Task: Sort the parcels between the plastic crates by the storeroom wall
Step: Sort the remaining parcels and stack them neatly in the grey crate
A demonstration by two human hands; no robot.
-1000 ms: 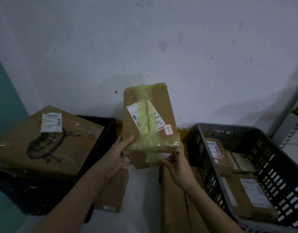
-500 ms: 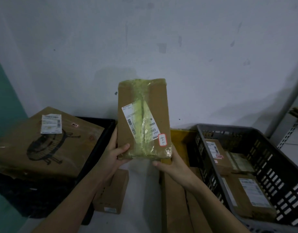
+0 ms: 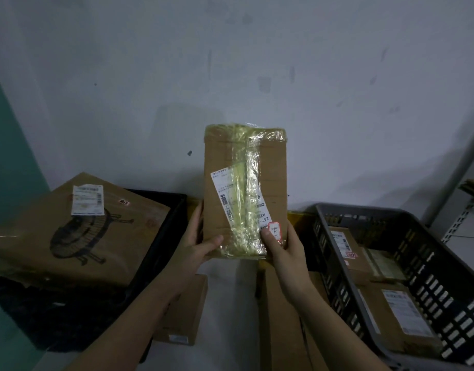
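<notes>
1. A brown cardboard parcel stands upright in the air before the grey wall, between the two crates, its taped face turned to the camera.
2. The left hand grips the parcel's lower left edge, thumb curled across the front, fingers wrapped behind it.
3. The right hand grips the lower right corner, thumb pressed on the front beside a small red-edged sticker.
4. A white shipping label runs aslant under yellowish tape.
5. The black crate on the left holds a large tilted box.
6. The grey crate on the right holds several labelled boxes.
</notes>
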